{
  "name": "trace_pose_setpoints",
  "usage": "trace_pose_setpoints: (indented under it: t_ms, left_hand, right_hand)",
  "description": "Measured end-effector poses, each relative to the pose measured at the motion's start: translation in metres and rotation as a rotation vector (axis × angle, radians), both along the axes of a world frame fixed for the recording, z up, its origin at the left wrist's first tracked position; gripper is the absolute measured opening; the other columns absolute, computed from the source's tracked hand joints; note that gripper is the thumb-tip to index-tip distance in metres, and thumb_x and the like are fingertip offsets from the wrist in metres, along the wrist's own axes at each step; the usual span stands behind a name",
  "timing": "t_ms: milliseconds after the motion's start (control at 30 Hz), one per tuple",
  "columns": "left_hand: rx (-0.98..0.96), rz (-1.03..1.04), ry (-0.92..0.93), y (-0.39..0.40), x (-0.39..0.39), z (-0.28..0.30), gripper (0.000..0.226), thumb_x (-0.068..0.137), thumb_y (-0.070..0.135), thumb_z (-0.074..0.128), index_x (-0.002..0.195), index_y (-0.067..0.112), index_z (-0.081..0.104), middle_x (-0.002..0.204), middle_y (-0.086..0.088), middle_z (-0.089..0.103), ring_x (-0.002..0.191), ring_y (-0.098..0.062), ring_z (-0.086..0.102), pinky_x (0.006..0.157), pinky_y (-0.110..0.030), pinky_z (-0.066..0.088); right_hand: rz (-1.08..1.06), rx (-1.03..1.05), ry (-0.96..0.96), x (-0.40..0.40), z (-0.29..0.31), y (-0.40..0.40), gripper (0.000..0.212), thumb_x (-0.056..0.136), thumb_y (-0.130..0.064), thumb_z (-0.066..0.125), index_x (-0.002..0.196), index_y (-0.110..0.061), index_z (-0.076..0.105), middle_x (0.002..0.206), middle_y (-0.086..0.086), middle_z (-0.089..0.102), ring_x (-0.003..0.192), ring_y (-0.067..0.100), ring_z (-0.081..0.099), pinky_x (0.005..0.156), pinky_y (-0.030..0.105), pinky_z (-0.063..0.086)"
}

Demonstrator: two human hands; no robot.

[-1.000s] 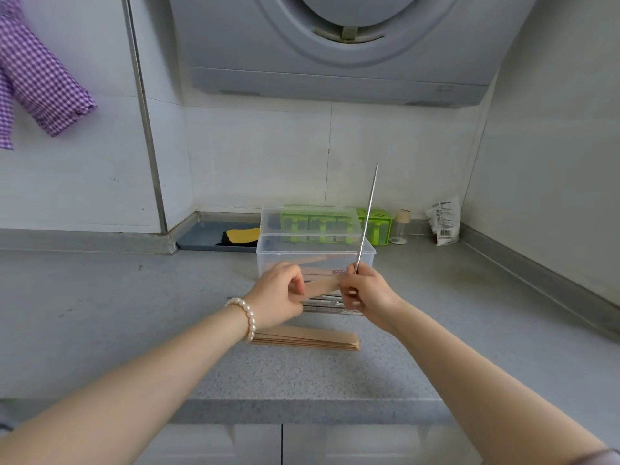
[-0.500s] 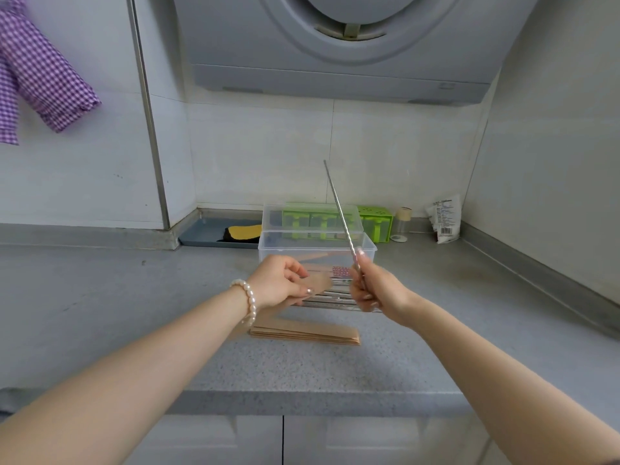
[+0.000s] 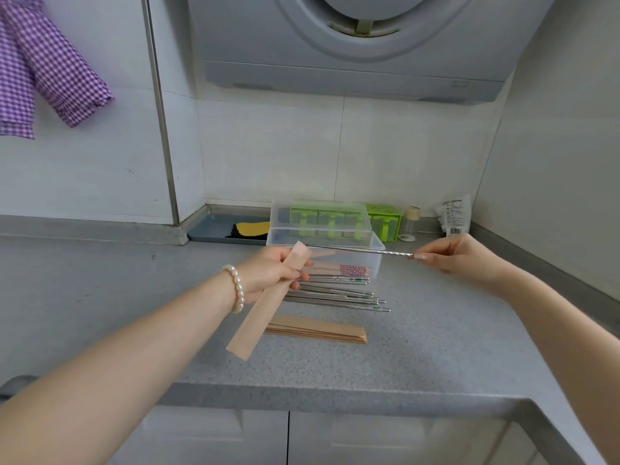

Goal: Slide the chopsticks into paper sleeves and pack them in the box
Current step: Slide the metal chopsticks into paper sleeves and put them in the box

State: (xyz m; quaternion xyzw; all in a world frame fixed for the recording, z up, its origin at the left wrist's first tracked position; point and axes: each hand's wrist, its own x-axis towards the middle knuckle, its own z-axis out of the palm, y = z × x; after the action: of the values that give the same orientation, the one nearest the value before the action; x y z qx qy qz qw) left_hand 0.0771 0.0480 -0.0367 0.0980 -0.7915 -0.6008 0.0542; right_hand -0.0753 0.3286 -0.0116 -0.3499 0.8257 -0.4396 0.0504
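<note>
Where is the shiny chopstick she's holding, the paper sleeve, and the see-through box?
chopstick (image 3: 362, 250), head view, middle of the metal shaft.
paper sleeve (image 3: 260, 317), head view, lower half below the left hand.
box (image 3: 375, 260), head view, clear front right wall.

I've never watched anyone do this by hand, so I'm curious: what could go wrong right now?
The right hand pinches the thin metal chopstick at its very end, so the far tip may wobble and miss the mouth of the tan paper sleeve in the left hand. The sleeve hangs unsupported and might crumple. The loose steel chopsticks lying below could get knocked.
</note>
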Motion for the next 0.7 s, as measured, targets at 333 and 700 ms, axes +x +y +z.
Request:
trace_pose_setpoints:
  t_ms: [333, 700]
  left_hand:
    - [0.015, -0.054, -0.036, 0.001, -0.005, -0.01, 0.014, 0.093, 0.013, 0.051, 0.101, 0.006, 0.06, 0.077, -0.004, 0.059, 0.061, -0.009, 0.049, 0.061, -0.022, 0.043]
    - [-0.108, -0.068, -0.031, 0.001, -0.006, -0.015, 0.016, 0.097, 0.014, 0.044, 0.097, 0.009, 0.059, 0.072, -0.002, 0.056, 0.059, -0.009, 0.049, 0.058, -0.017, 0.044]
  right_hand:
    - [-0.088, 0.028, 0.239, 0.005, -0.004, -0.011, 0.008, 0.08, -0.019, 0.07, 0.085, -0.023, 0.073, 0.069, 0.006, 0.066, 0.065, 0.014, 0.049, 0.059, 0.019, 0.038]
    - [-0.102, 0.069, 0.35, 0.013, -0.002, -0.012, 0.01, 0.081, -0.017, 0.069, 0.09, -0.017, 0.075, 0.054, -0.024, 0.061, 0.057, -0.004, 0.055, 0.056, 0.006, 0.039]
